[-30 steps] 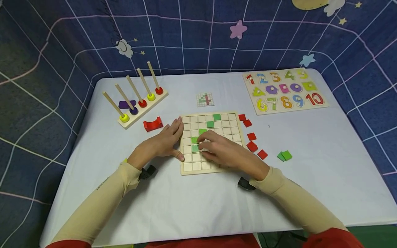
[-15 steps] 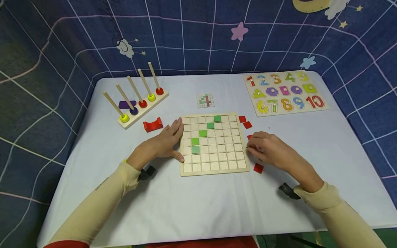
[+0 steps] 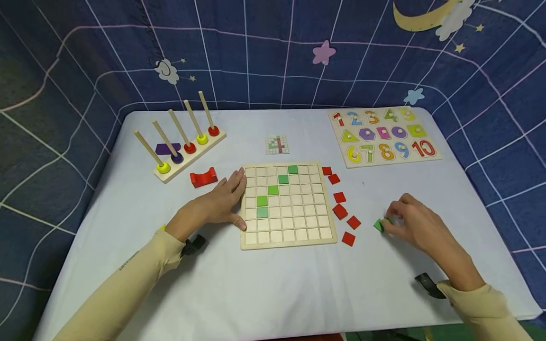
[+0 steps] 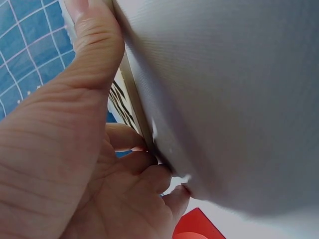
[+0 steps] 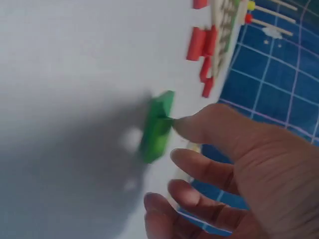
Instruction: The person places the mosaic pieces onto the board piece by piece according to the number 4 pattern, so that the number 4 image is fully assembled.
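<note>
White-clothed table (image 3: pixel 264 284), blue starry backdrop (image 3: pixel 256 52), wooden grid board (image 3: pixel 286 242)

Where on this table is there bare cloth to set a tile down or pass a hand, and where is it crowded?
Bare cloth runs along the near edge of the table, below the grid board, and between the small pattern card and the peg rack. It is crowded right of the board, where red tiles lie scattered and the right hand touches green tiles.

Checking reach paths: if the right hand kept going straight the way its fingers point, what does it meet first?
The right hand points leftward; its fingers already touch the green tiles. Beyond them, probably the red tiles, then the grid board. Depth is unclear.
</note>
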`<state>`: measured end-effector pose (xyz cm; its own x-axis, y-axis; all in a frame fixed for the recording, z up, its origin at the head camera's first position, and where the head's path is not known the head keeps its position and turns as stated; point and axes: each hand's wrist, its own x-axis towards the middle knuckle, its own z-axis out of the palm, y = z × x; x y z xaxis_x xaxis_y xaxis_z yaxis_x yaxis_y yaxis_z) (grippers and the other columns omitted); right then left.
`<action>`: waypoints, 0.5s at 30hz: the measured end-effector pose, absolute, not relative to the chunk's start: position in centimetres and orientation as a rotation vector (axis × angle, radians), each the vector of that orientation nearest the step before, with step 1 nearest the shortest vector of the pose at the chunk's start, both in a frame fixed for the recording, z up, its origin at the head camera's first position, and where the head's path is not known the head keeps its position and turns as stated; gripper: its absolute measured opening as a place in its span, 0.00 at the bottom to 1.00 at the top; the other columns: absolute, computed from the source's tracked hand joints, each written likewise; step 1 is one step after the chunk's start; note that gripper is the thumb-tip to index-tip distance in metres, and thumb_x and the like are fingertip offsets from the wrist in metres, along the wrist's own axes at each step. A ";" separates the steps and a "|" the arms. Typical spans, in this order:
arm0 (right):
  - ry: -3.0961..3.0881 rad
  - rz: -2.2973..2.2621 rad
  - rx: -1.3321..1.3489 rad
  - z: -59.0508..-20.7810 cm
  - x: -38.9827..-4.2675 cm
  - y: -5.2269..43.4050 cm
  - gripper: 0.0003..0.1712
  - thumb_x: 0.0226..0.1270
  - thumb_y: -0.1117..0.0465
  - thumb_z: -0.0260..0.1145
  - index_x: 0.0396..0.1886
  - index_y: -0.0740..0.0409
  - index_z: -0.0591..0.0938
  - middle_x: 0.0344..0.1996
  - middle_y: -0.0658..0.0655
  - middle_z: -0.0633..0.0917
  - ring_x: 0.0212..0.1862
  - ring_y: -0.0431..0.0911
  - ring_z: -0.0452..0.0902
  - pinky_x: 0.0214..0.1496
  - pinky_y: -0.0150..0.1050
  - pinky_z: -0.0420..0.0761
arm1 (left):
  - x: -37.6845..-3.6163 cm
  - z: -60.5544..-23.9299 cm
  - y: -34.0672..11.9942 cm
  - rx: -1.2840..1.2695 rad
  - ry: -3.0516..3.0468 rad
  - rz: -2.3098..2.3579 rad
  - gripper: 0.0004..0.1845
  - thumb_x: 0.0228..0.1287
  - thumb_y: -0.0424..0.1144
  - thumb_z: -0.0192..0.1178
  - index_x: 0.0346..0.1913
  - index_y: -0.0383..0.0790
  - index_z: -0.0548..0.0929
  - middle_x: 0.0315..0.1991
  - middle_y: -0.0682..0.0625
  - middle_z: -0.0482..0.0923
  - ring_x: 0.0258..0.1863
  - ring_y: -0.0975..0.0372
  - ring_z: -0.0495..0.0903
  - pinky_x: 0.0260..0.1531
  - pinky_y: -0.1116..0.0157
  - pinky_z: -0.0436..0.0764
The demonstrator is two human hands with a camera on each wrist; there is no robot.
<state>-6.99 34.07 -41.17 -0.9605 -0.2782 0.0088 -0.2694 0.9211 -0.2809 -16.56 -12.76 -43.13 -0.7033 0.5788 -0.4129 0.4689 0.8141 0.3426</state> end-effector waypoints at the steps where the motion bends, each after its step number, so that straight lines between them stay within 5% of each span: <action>1: 3.045 -0.455 -0.434 -41.5 -6.9 34.2 0.09 0.57 0.63 0.81 0.33 0.58 0.87 0.34 0.55 0.81 0.34 0.45 0.79 0.33 0.39 0.81 | -16.5 -43.1 -12.8 0.773 2.482 0.288 0.74 0.53 0.60 0.79 0.85 0.24 0.41 0.88 0.31 0.30 0.89 0.39 0.34 0.87 0.41 0.44; 8: 3.066 -0.602 -0.600 -42.8 -6.7 34.2 0.10 0.52 0.71 0.78 0.31 0.57 0.85 0.29 0.49 0.80 0.31 0.38 0.74 0.31 0.31 0.78 | -16.3 -43.3 -12.9 0.790 2.486 0.301 0.73 0.54 0.60 0.78 0.85 0.24 0.41 0.88 0.31 0.30 0.89 0.39 0.34 0.87 0.41 0.45; 15: 2.994 -0.592 -0.481 -41.9 -6.6 34.1 0.11 0.53 0.69 0.80 0.36 0.60 0.88 0.32 0.51 0.84 0.35 0.42 0.78 0.36 0.34 0.82 | -16.4 -43.2 -12.9 0.782 2.489 0.302 0.73 0.54 0.60 0.79 0.85 0.24 0.41 0.88 0.31 0.30 0.89 0.39 0.34 0.87 0.41 0.44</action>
